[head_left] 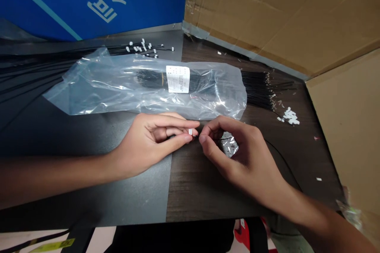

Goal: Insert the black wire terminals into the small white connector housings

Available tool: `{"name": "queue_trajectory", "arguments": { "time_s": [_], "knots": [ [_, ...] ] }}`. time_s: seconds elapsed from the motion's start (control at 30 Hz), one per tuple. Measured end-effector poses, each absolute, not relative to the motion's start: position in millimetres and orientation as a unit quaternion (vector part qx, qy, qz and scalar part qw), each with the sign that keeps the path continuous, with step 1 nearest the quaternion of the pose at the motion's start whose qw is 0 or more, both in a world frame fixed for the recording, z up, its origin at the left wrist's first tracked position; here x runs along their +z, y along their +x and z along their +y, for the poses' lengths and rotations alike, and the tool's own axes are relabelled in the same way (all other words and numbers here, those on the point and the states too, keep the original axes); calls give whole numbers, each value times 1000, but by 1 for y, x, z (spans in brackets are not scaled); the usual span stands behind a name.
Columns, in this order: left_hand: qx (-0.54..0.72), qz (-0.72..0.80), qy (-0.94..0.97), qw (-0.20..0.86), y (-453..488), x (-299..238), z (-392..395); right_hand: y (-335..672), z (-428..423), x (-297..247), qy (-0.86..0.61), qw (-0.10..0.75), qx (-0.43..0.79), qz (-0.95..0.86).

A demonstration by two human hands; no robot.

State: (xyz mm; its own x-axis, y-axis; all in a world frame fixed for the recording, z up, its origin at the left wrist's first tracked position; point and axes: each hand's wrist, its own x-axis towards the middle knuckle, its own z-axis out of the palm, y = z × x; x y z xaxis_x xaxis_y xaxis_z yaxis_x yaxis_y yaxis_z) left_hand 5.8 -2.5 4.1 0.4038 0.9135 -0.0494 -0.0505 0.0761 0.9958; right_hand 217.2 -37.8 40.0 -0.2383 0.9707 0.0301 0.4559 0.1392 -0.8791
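Between the thumb and fingers of my left hand point(154, 138) sits a small white connector housing point(190, 131). Just right of it, my right hand point(237, 146) pinches a thin black wire point(280, 154), which trails back past the wrist and off the table edge. The two sets of fingertips are close but apart. The wire's tip is hidden by the fingers. Beneath my right hand lies a small clear plastic bag point(230, 145) with tiny pieces in it, partly covered by the hand.
Behind my hands lies a clear bag point(118, 87) of black wires with a white label point(178, 79). Wire ends point(258, 91) stick out rightward. White housings point(291, 116) are piled at right. Wires with white ends point(144, 47) lie behind. Cardboard point(267, 12) and a blue panel point(74, 0) border the table.
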Motion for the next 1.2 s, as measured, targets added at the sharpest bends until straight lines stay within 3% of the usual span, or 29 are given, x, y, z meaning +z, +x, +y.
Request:
{"name": "queue_trajectory", "arguments": {
  "time_s": [0.87,1.2],
  "knots": [
    [367,425,520,644,8,10,-4,216,-38,43,-537,328,427,-649],
    [387,377,564,625,7,2,-2,217,-39,46,-540,331,410,-656]
  ]
}}
